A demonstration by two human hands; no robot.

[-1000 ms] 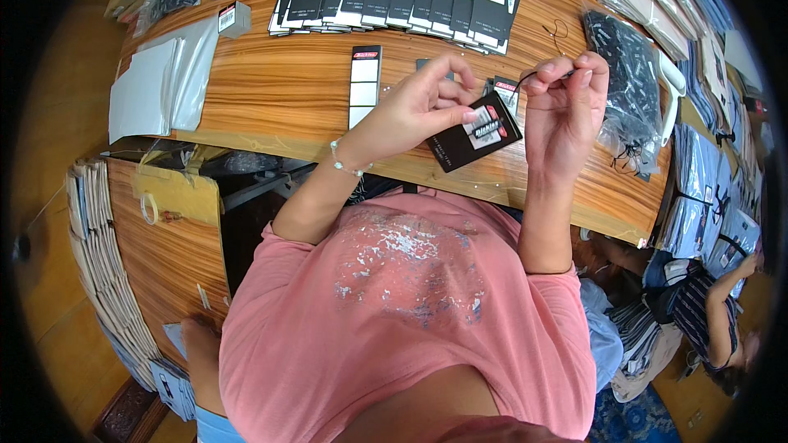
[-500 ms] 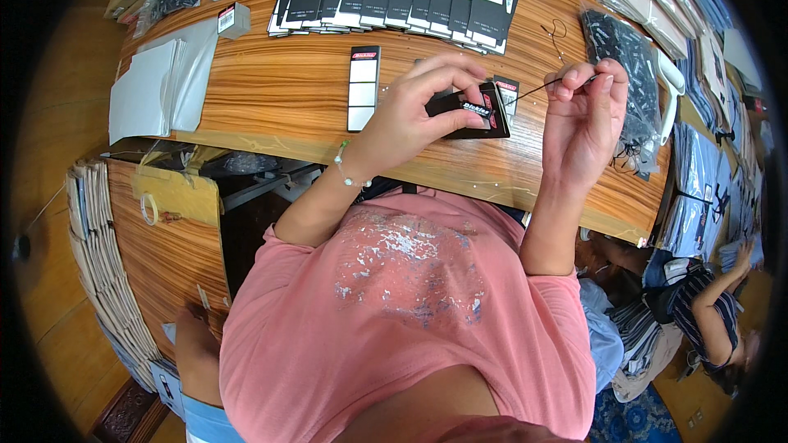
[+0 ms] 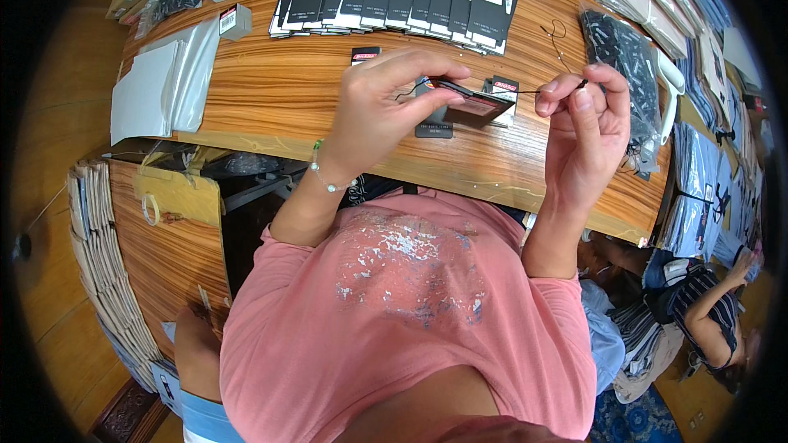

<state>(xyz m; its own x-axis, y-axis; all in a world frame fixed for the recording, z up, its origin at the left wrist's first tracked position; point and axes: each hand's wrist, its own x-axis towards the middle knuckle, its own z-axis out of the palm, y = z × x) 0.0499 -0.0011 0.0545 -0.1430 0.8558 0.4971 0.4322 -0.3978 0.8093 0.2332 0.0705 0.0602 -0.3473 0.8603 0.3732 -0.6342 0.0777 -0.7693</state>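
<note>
From where I stand, the left hand (image 3: 379, 107) has the black tag (image 3: 486, 109) gripped near one end, its thumb and fingers closed on it, with the tag tipped almost edge-on above the near edge of the tabletop (image 3: 279, 82). The right hand (image 3: 589, 119), a little way off, pinches the dark cord (image 3: 528, 92) between thumb and fingertips, the other fingers loosely bent. The cord runs nearly straight between them, so I take it the left hand is steadying the tag against the pull (the angle hides where the cord meets it). Below the tag lies a loose tag (image 3: 433, 130), close to the near edge. The row of tags (image 3: 394, 2) overlaps toward the far edge, perhaps to leave the hands room, and the bag (image 3: 621, 74) sits by the right edge, probably for easy reach.
</note>
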